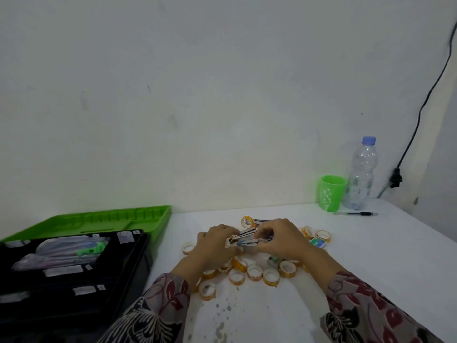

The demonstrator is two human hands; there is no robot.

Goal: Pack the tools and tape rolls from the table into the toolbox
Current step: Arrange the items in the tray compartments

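a small bundle of flat metal tools [243, 237], silver with a blue one among them, was held just above the middle of the white table [371, 256], between both hands. the left hand [215, 246] curled around the bundle's near end and the right hand [279, 237] pinched its far end with closed fingers, apparently to square the pieces together so they could be carried as one. what kind of tools they were was too blurred to tell. around and beneath the hands lay many orange-and-white tape rolls [254, 272], scattered loose, with a couple of small boxes [317, 242] among them. none of these looked packed yet, so the job seemed at an early stage. well to the left sat the black toolbox [138, 263], open, with its green lid [99, 219] tipped back against the wall and bagged items already inside, close enough for a short carry. at the far right stood a green cup [331, 193], a plastic bottle [362, 174] and a pen [358, 213].
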